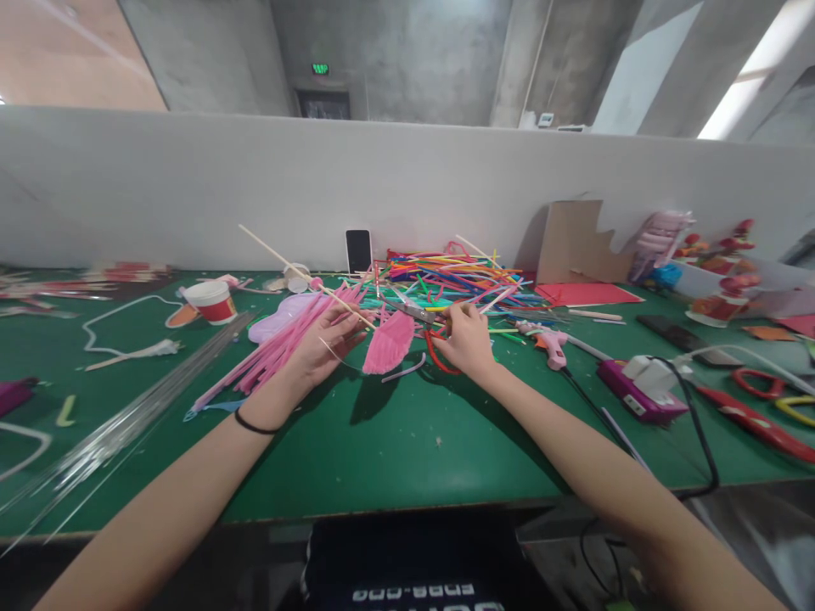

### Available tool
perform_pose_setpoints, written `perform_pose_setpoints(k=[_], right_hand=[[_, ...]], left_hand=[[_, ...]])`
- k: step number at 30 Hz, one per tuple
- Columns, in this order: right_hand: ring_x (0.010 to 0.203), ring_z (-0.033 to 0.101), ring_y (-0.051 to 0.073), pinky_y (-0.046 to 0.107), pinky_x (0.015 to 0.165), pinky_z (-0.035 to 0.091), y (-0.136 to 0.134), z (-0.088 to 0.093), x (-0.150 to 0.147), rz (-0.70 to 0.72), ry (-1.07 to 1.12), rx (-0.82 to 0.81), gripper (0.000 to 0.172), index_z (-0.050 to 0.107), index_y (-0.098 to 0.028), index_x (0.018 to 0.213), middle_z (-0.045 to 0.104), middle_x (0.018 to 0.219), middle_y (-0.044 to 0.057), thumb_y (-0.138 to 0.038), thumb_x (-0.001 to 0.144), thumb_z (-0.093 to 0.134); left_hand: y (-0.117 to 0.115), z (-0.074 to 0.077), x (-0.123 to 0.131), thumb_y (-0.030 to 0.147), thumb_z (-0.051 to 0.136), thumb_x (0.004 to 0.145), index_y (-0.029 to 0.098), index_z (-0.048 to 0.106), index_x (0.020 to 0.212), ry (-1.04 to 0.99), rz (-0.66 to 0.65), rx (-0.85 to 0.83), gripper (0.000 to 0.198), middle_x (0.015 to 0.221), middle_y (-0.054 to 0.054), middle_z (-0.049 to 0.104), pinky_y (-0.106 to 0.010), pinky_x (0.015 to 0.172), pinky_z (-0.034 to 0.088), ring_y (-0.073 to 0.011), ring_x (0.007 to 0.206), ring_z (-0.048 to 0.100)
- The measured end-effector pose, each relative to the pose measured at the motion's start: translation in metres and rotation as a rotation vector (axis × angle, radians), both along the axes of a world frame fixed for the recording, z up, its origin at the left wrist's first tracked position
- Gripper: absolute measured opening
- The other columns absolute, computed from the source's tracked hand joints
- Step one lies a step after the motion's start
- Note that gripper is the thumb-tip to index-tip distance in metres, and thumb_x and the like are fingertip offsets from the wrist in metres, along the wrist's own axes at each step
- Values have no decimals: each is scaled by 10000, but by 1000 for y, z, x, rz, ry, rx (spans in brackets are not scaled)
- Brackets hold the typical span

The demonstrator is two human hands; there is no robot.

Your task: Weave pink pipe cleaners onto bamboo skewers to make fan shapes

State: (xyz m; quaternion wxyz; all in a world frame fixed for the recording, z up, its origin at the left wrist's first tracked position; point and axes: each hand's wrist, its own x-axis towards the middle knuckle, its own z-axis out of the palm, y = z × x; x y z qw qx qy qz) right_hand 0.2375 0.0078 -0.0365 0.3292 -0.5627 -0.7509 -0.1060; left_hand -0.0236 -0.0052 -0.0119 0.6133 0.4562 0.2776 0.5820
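Note:
My left hand is closed round a long thin wooden stick that slants up to the left, and a pink ribbed fan-shaped piece hangs at its lower end. A bundle of pink pipe cleaners lies under that hand. My right hand rests on the green table with its fingers curled at the handles of a pair of red scissors; the blades point into a heap of coloured pipe cleaners.
A red and white paper cup stands at the left, next to white cord and a sheaf of thin wires. A phone leans on the white partition. At the right lie a pink glue gun, a power strip, red pliers and cardboard.

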Motion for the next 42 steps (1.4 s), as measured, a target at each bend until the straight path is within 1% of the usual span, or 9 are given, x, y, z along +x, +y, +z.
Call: perform_pose_setpoints(k=[10, 17, 21, 24, 26, 29, 33, 37, 42], right_hand=[[973, 566, 297, 337, 735, 368, -1, -1, -1, -39, -57, -33, 284, 575, -180, 986, 675, 906, 114, -414, 834, 628], [777, 628, 247, 289, 621, 359, 4, 5, 2, -135, 99, -187, 372, 612, -175, 1006, 689, 827, 90, -525, 887, 569], [930, 645, 287, 314, 713, 427, 8, 1, 9, -135, 59, -298, 366, 690, -150, 961, 725, 895, 141, -495, 849, 642], [1030, 629, 298, 354, 864, 440, 10, -2, 12, -44, 1, -336, 247, 740, -162, 932, 744, 939, 135, -369, 797, 726], [1004, 643, 281, 381, 918, 435, 9, 0, 10, 51, 75, -357, 171, 757, -179, 903, 753, 970, 112, -304, 790, 729], [940, 675, 236, 359, 871, 477, 5, 11, 4, 284, 474, -445, 200, 761, -197, 902, 760, 998, 79, -350, 870, 636], [869, 694, 174, 258, 711, 508, -5, 22, -5, 596, 1074, -764, 331, 751, -197, 961, 757, 939, 64, -488, 873, 619], [736, 670, 120, 200, 611, 481, -11, 24, -10, 677, 1224, -825, 302, 752, -178, 868, 741, 821, 41, -444, 731, 793], [680, 656, 94, 178, 585, 483, -9, 22, -9, 690, 1264, -837, 302, 753, -178, 833, 727, 779, 21, -423, 679, 841]], left_hand=[[2, -2, -2, 177, 812, 754, 169, 668, 876, -9, 5, -45, 189, 892, -27, 745, -230, 772, 567, -129, 775, 695], [-3, 2, -2, 201, 808, 763, 179, 668, 893, -6, -31, -36, 192, 866, -15, 741, -224, 755, 551, -131, 760, 693], [-4, 3, -3, 204, 835, 728, 171, 659, 908, 10, -46, -29, 254, 878, -16, 741, -226, 755, 558, -125, 750, 693], [-3, 4, -3, 194, 834, 724, 173, 657, 916, 14, -45, -36, 262, 868, -12, 740, -234, 755, 565, -127, 750, 697], [-4, 5, -2, 185, 823, 734, 175, 662, 932, 37, -32, -47, 256, 879, -16, 743, -237, 749, 569, -133, 756, 701], [-6, 7, -1, 169, 824, 727, 171, 675, 938, 70, -35, -67, 258, 862, -18, 743, -233, 735, 574, -134, 741, 699], [-6, 6, 0, 179, 823, 729, 160, 694, 939, 85, -64, -66, 247, 865, -32, 748, -237, 744, 583, -142, 763, 705], [-1, 1, -1, 186, 824, 726, 172, 712, 920, 77, -87, -40, 224, 888, -35, 756, -235, 743, 587, -160, 817, 716], [0, -1, -2, 195, 816, 739, 177, 726, 904, 114, -94, -40, 189, 896, -31, 760, -227, 737, 584, -166, 831, 717]])
